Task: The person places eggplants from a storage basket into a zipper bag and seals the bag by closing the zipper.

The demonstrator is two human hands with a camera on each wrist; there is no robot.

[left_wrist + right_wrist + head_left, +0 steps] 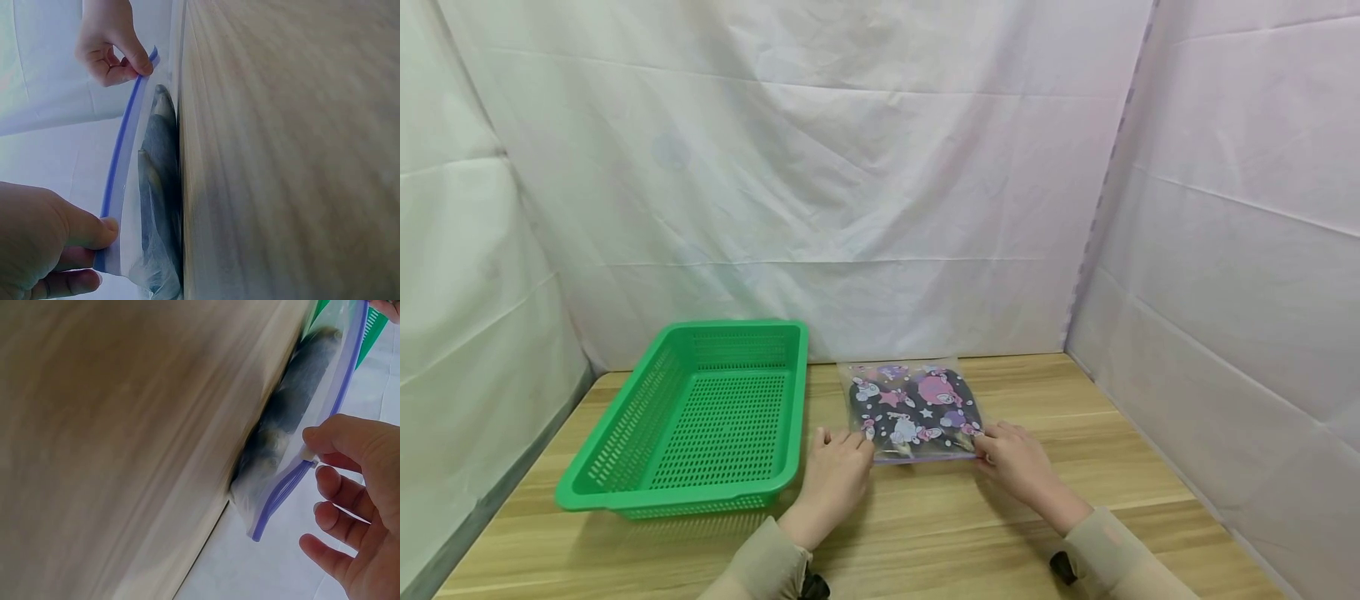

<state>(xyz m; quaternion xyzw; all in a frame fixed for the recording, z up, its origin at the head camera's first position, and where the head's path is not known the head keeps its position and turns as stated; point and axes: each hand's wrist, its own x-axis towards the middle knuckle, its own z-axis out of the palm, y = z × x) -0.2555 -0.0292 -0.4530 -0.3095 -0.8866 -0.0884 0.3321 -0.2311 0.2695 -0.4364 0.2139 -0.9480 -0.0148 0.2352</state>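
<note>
A clear slider zip bag (914, 452) lies on the table, its purple zip edge toward me. Inside is a folded dark cloth item (917, 408) printed with pink, white and purple cartoon figures and stars; what kind of item it is cannot be made out. My left hand (838, 471) pinches the zip edge at the left corner, thumb on top in the left wrist view. With thumb and forefinger my right hand (362, 481) pinches the whitish slider (308, 454) near the right end. Both hands lift the zip edge a little off the table.
To the left of the bag stands a green plastic basket (793, 400) with perforated walls and base. White cloth walls (850, 192) hang behind and at both sides of the wooden table (940, 533).
</note>
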